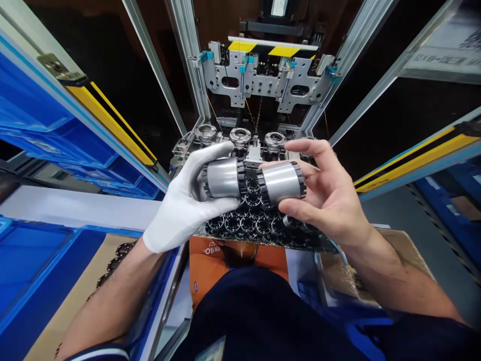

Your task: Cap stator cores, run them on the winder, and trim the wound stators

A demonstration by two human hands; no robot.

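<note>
My left hand (184,205), in a white glove, is wrapped round a grey metal cylinder with black toothed ends (222,178). My bare right hand (330,193) grips a second cylinder of the same kind (281,181), thumb below and fingers above. The two cylinders lie end to end, almost touching, above a tray (323,244) packed with several upright parts of the same kind. Behind the tray a machine fixture holds three round metal sockets (240,135).
Blue plastic bins (56,135) are stacked at left, and one at lower left (33,265) holds a cardboard sheet with more parts. Yellow-and-black light curtain bars (112,125) flank the machine opening. An orange box (210,265) sits under the tray.
</note>
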